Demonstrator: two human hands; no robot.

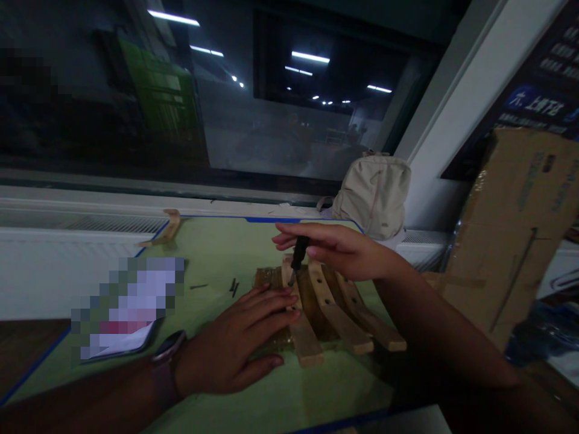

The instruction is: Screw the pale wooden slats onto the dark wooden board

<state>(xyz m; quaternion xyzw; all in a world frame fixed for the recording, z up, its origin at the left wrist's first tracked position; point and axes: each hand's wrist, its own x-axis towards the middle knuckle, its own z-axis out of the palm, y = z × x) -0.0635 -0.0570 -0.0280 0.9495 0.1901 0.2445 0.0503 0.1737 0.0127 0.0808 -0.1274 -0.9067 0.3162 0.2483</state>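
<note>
My right hand [337, 247] is over a black-handled screwdriver [299, 250], its fingers stretched across the top and the thumb beside the handle. The screwdriver leans slightly, its metal tip on the leftmost curved wooden piece [304, 337]. Spread flat, my left hand [244, 334] presses on that same piece and the brown base under it, just below the tip. Two more curved wooden pieces with dark holes, a middle one [341, 316] and a right one [375, 328], lie alongside on the brown, tape-covered base [316, 289]. Whether a screw sits under the tip, I cannot tell.
Loose screws [234, 287] lie on the green tabletop [212, 241] left of the base. A blurred flat item [136, 307] is at the left. Another curved wooden piece [170, 228] rests at the far left corner. Behind are a beige backpack [375, 190] and cardboard [511, 241].
</note>
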